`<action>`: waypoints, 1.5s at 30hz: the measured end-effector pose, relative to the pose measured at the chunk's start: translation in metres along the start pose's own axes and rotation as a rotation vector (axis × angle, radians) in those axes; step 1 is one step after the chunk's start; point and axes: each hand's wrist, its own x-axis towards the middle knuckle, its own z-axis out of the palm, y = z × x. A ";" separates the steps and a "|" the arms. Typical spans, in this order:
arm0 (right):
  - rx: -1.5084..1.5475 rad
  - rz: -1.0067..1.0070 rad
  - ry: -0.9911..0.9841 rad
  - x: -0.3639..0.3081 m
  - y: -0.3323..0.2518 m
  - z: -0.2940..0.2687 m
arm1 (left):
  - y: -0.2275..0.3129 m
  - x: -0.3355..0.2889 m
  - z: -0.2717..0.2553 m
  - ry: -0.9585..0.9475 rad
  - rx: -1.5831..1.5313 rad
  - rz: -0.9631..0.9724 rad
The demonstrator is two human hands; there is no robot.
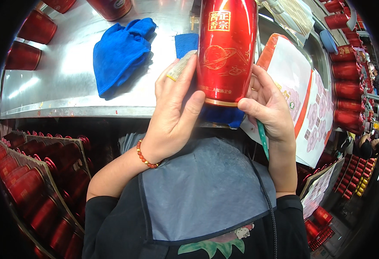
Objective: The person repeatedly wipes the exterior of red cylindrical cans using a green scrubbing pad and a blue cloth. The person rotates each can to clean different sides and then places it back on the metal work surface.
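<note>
A shiny red bottle [227,80] with gold printing and a gold ring at its near end lies between my hands, over a blue cloth [219,115]. My left hand [172,103] holds its left side, fingers long against it and thumb by the near end. A pale cover [181,67] sits on one of those fingers. My right hand [267,103] grips the right side near the gold ring, thumb at the edge and fingers partly hidden behind. A thin green handle [262,138] hangs below the right palm; how it is held is hidden.
A crumpled blue cloth [122,56] lies on the metal table [68,95], with several red containers [36,26] at its far left. Printed sheets [301,90] lie at the right. Racks of red bottles [29,185] stand lower left; more red containers [347,90] line the right.
</note>
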 end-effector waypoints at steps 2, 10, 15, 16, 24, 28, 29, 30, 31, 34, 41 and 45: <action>-0.004 -0.005 -0.003 0.000 0.000 0.000 | 0.000 0.000 0.000 -0.003 0.015 0.003; -0.038 -0.008 -0.013 0.001 0.003 -0.003 | 0.002 0.001 -0.001 -0.004 0.011 -0.001; 0.017 -0.003 -0.008 0.000 0.001 0.000 | -0.004 -0.011 -0.011 0.150 0.078 0.140; 0.013 0.003 -0.009 0.000 0.001 -0.001 | -0.006 -0.016 -0.013 0.157 0.087 0.211; -0.001 0.010 0.002 0.000 0.001 -0.002 | -0.008 -0.017 -0.008 0.137 0.343 0.590; 0.003 0.007 -0.011 0.001 0.000 -0.002 | -0.004 -0.006 -0.010 0.120 0.435 0.713; -0.005 0.014 -0.017 0.001 0.000 -0.003 | -0.004 -0.005 -0.010 0.118 0.462 0.750; -0.013 0.020 -0.026 0.001 0.000 -0.003 | -0.003 -0.003 -0.008 0.124 0.457 0.753; -0.018 0.013 -0.034 0.002 -0.001 -0.004 | -0.002 -0.002 -0.006 0.131 0.452 0.756; -0.058 0.023 -0.078 0.004 -0.003 -0.008 | 0.004 0.004 -0.001 0.092 0.498 0.815; -0.451 -0.051 -0.065 0.053 -0.052 -0.058 | 0.001 -0.005 -0.006 0.157 0.411 0.705; -0.406 -0.070 -0.095 0.095 -0.032 -0.045 | 0.005 -0.008 -0.012 0.107 0.413 0.637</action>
